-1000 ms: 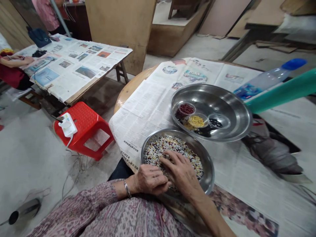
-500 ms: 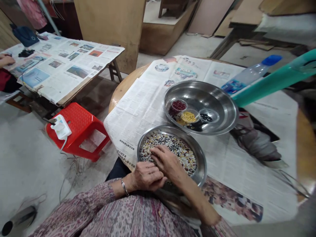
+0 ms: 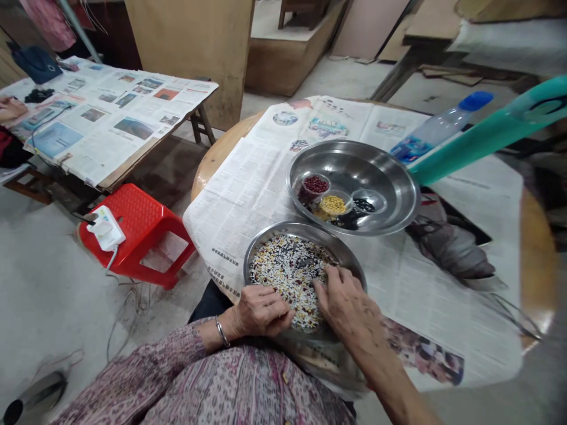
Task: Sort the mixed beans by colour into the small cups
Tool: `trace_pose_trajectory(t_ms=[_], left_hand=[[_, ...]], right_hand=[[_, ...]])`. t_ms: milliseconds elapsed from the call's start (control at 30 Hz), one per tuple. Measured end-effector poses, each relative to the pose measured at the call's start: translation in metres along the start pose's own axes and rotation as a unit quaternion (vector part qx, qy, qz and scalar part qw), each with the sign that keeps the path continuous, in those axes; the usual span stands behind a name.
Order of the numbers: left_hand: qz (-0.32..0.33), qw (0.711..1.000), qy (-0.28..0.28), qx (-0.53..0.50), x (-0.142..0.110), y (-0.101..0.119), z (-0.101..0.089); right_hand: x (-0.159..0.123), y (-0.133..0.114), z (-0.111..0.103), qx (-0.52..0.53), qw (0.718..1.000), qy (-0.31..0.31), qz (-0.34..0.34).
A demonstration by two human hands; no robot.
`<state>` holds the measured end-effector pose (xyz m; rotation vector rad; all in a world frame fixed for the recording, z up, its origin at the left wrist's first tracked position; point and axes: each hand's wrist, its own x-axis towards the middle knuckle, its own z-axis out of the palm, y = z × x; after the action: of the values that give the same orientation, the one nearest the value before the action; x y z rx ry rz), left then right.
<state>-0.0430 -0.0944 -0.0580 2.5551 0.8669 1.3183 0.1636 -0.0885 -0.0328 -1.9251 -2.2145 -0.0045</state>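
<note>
A steel bowl [image 3: 305, 231] full of mixed red, white, yellow and black beans sits at the front of the newspaper-covered round table [image 3: 221, 165], against my lap. My left hand [image 3: 261, 311], wearing a metal bangle, lies curled over the near edge of the beans. My right hand [image 3: 348, 305] rests at the bowl's right side, fingertips on the beans. Behind stands a larger steel bowl [image 3: 354, 186] holding small cups of red beans [image 3: 315, 186], yellow beans [image 3: 332, 205] and black beans [image 3: 364, 205], with some loose beans around them.
A water bottle with a blue cap [image 3: 436, 127] and a teal tube [image 3: 487, 139] lie beyond the large bowl. A red plastic stool [image 3: 137, 233] carries a white power strip [image 3: 105, 229]. At left, a co-worker's hand [image 3: 9, 108] rests on a newspaper-covered table [image 3: 106, 112].
My right hand has moved from the middle of the beans to the bowl's right side, uncovering more beans. The view has drifted slightly, and my left hand stays at the near edge.
</note>
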Motion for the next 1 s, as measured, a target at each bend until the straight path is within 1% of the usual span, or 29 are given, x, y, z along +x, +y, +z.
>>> trace_pose_trajectory(t_ms=[67,167,233,300,367,400,433,533,567,633,667,733,833,900,1000], left_hand=[[0.001,1.0,-0.007,0.01,0.001,0.0,-0.001],[0.01,1.0,-0.018,0.015,0.001,0.0,-0.002],[0.012,1.0,-0.02,0.016,0.001,0.0,-0.002],[0.011,0.999,-0.024,0.02,0.001,0.0,-0.002],[0.011,0.999,-0.028,0.024,0.001,0.0,-0.002],[0.01,0.999,-0.027,0.022,0.002,0.0,-0.002],[0.008,1.0,-0.023,0.018,0.002,0.0,-0.003],[0.002,1.0,-0.014,0.009,0.005,0.002,-0.004],[0.001,1.0,-0.017,0.01,0.005,0.002,-0.004],[0.0,1.0,-0.02,0.013,0.006,0.003,-0.005],[0.0,1.0,-0.019,0.015,0.006,0.003,-0.005],[0.002,1.0,-0.022,0.021,0.006,0.002,-0.005],[0.011,0.999,-0.033,0.028,0.004,0.002,-0.004],[0.009,0.999,-0.03,0.025,0.004,0.001,-0.004],[0.005,1.0,-0.017,0.015,0.004,0.001,-0.004]], right_hand=[[-0.014,-0.008,0.002,0.039,0.999,0.005,-0.003],[-0.028,-0.026,0.007,0.178,0.984,0.01,-0.006],[-0.028,-0.041,0.011,0.279,0.96,0.001,0.009],[-0.022,-0.052,0.014,0.365,0.931,-0.01,0.027],[-0.014,-0.055,0.016,0.416,0.908,-0.023,0.04],[-0.01,-0.052,0.016,0.422,0.905,-0.021,0.047],[-0.008,-0.046,0.016,0.415,0.908,-0.011,0.054],[-0.004,-0.021,0.015,0.335,0.938,0.056,0.071],[-0.004,-0.013,0.015,0.303,0.948,0.065,0.069],[-0.004,-0.006,0.016,0.258,0.963,0.054,0.054],[-0.004,-0.006,0.017,0.245,0.968,0.041,0.047],[-0.001,-0.016,0.02,0.242,0.969,0.017,0.049],[0.008,-0.04,0.025,0.291,0.955,-0.003,0.052],[0.015,-0.053,0.027,0.332,0.943,-0.011,0.035],[0.016,-0.06,0.025,0.368,0.929,-0.018,0.013]])
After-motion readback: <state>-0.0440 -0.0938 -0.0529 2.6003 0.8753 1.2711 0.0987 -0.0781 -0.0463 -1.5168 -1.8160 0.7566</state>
